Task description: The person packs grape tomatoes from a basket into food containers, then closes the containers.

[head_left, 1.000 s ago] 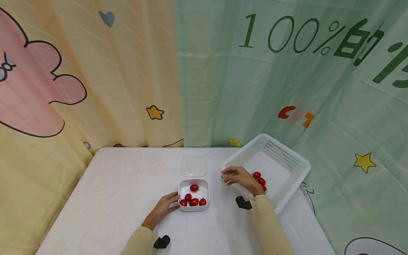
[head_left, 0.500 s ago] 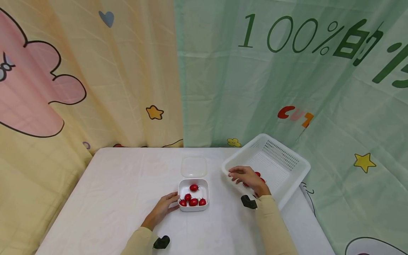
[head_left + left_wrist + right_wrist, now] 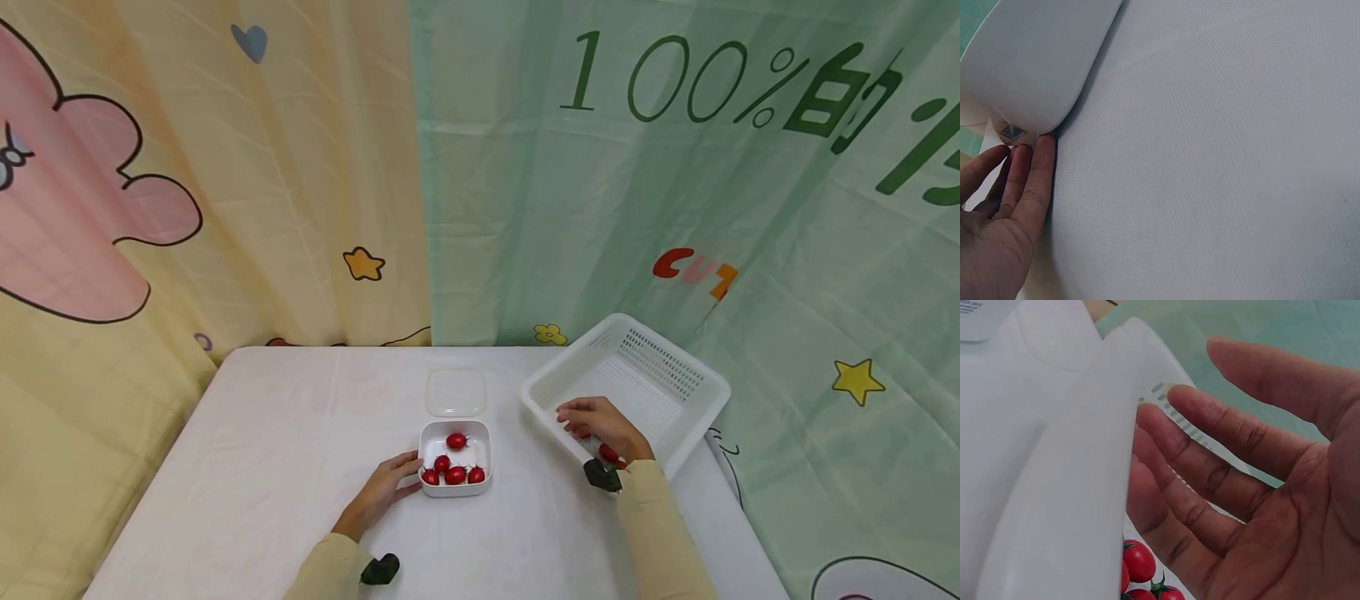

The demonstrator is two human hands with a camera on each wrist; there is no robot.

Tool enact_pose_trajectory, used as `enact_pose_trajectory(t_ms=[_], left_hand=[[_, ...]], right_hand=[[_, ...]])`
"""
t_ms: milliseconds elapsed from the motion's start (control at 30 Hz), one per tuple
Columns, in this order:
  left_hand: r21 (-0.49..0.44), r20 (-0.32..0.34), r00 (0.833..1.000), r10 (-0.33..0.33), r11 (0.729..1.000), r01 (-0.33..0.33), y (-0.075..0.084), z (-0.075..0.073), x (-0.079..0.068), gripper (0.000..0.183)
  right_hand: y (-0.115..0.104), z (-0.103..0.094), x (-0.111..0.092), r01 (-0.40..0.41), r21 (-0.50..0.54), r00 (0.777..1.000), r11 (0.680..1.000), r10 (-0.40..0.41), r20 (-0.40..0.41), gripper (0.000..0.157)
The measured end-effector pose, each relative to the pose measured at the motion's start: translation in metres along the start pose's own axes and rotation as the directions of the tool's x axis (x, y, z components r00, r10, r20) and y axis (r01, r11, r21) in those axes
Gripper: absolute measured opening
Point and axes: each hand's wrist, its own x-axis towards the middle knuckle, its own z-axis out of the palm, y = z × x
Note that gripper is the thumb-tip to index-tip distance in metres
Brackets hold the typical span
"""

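A small white square container (image 3: 456,492) holds several cherry tomatoes (image 3: 455,475). Against its left side rest the fingertips of my left hand (image 3: 380,495); in the left wrist view the fingers (image 3: 1036,181) reach its wall, near a barcode label. My right hand (image 3: 607,427) is over the near-left side of a white perforated basket (image 3: 660,360), holding nothing. In the right wrist view its fingers are spread and loosely bent, dipping past the basket's rim (image 3: 1085,456). Below them lie more cherry tomatoes (image 3: 1139,561), partly hidden by the basket wall and the hand.
Just behind the container, a translucent lid (image 3: 456,393) lies flat on the table (image 3: 315,417), which has a white cover. Printed curtains (image 3: 495,183) hang along the table's back and sides. The basket stands turned at an angle at the back right.
My right hand has moved to the right and slightly nearer, from the basket's left rim to above the tomatoes inside. The left hand and container have stayed put.
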Motion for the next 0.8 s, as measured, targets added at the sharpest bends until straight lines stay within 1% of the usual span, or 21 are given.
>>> enact_pose_trajectory(t_ms=[133, 233, 467, 567, 667, 800], left_hand=[[-0.009, 0.0, 1.0, 0.005, 1.0, -0.005, 0.001, 0.0, -0.001, 0.058], [-0.019, 0.005, 1.0, 0.01, 1.0, -0.01, 0.002, 0.0, -0.002, 0.057], [0.003, 0.029, 0.999, 0.017, 1.0, -0.017, 0.003, -0.001, -0.001, 0.06], [-0.005, 0.015, 1.0, 0.015, 1.0, -0.015, 0.003, -0.001, -0.001, 0.058], [-0.019, 0.002, 1.0, 0.007, 1.0, -0.007, 0.003, 0.0, -0.002, 0.056], [-0.022, -0.002, 1.0, 0.007, 1.0, -0.007, 0.004, 0.0, -0.002, 0.057]], right_hand=[[0.005, -0.005, -0.001, 0.011, 0.0, 1.0, 1.0, -0.011, 0.017, 0.04], [0.008, -0.009, -0.003, -0.004, 0.004, 1.0, 1.0, 0.004, 0.011, 0.042], [0.012, -0.017, -0.005, -0.029, -0.005, 0.999, 1.0, 0.029, 0.045, 0.041], [0.012, -0.019, -0.006, -0.069, -0.013, 0.997, 0.998, 0.069, 0.045, 0.041], [0.013, -0.021, -0.008, -0.131, -0.003, 0.991, 0.991, 0.131, 0.039, 0.042], [0.015, -0.024, -0.009, -0.172, 0.003, 0.983, 0.985, 0.172, 0.065, 0.043]])
